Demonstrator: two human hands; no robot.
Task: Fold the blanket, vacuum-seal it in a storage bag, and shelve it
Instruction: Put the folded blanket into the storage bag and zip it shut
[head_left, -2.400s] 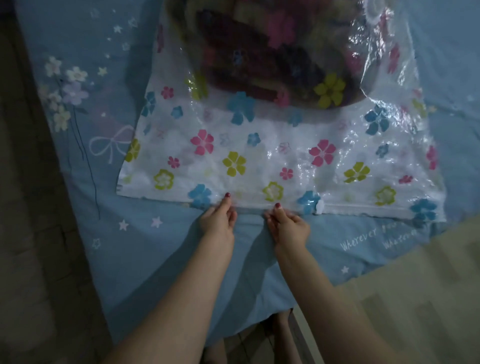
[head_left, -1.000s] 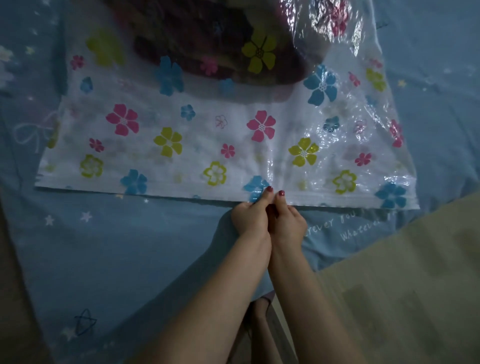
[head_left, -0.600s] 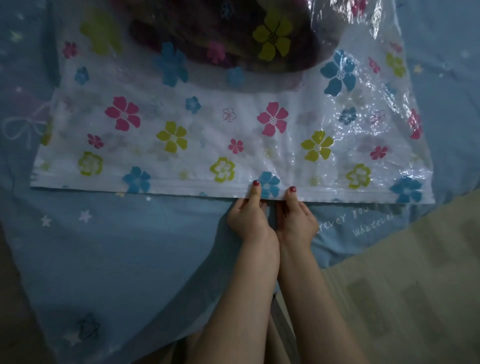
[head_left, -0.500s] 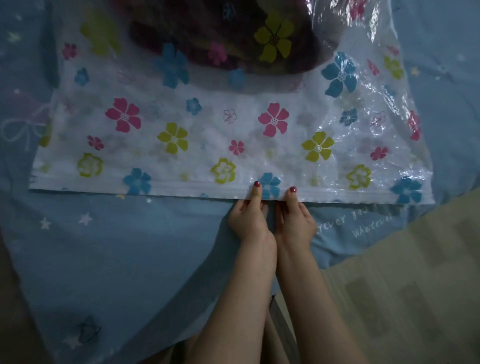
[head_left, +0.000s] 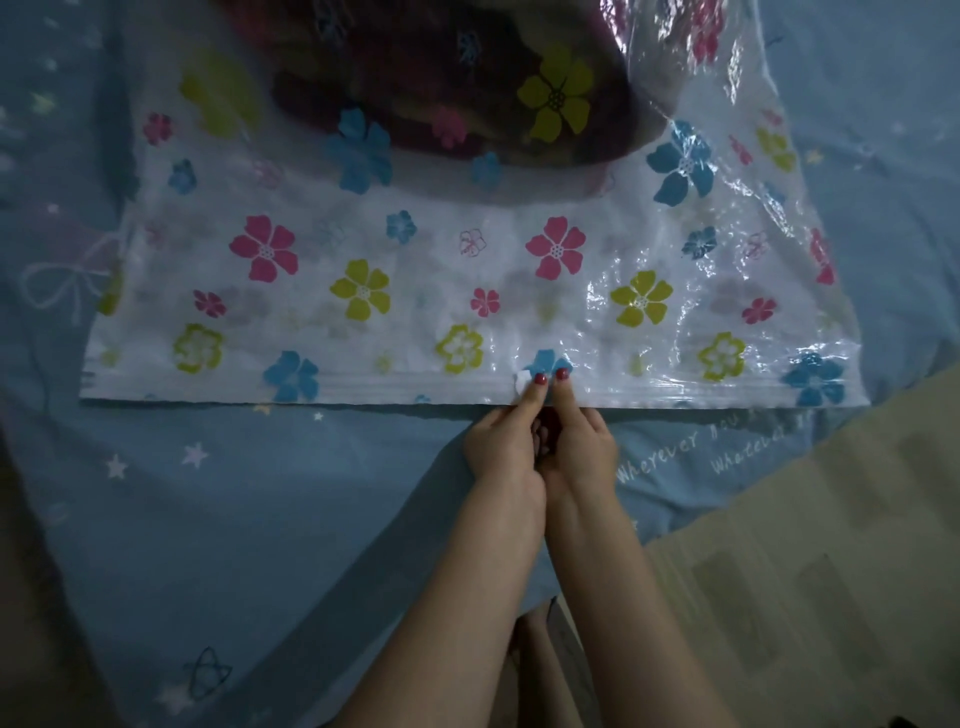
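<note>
The storage bag (head_left: 467, 291) is thin, clear plastic printed with coloured flowers, glossy and crinkled, catching bright glints toward its right side. Its zip strip (head_left: 363, 387) along the near edge is smooth, ridged plastic, and a small white plastic slider clip (head_left: 521, 384) sits on it. The blanket (head_left: 441, 88) inside looks like soft, fuzzy, matt cloth in dark colours. The bedsheet (head_left: 208, 519) beneath is smooth matt blue cloth. The floor (head_left: 805, 571) looks like pale, matt wood-grain boards.

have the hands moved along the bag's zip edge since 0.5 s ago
Hardly. The left hand and right hand pinch the zip strip just below the same blue flower as before, now pressed closer together.
</note>
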